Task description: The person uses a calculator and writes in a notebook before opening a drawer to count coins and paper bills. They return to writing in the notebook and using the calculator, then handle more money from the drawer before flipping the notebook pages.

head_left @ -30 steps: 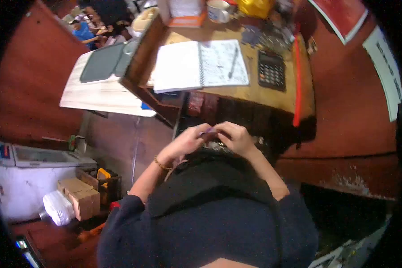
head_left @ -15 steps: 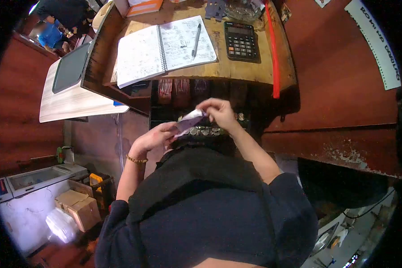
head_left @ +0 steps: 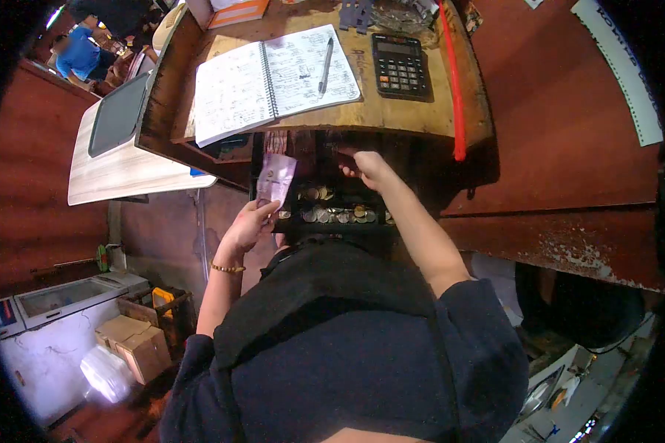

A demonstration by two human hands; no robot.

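My left hand (head_left: 250, 224) pinches a purple banknote (head_left: 276, 177) by its lower end; the note stands up over the left side of the cash drawer (head_left: 332, 228). My right hand (head_left: 367, 170) is over the drawer's dark back compartments, fingers loosely curled and apart, their tips in shadow. I make out nothing held in it. Coins (head_left: 338, 215) fill the drawer's front compartments, with a few more coins (head_left: 315, 193) behind them. Folded banknotes (head_left: 275, 141) lie in the back left slot, partly under the desk edge.
On the wooden desk (head_left: 391, 114) above the drawer lie an open spiral notebook (head_left: 233, 96) with a pen (head_left: 325, 66), a black calculator (head_left: 400, 66) and a red strip (head_left: 454, 88). A grey tray (head_left: 118, 114) rests on a side table (head_left: 89, 177). Another person (head_left: 81, 55) is at far left.
My hands have moved apart. The purple banknote, earlier between both hands, is now upright in my left hand alone. My right hand has let it go and shifted slightly back over the drawer.
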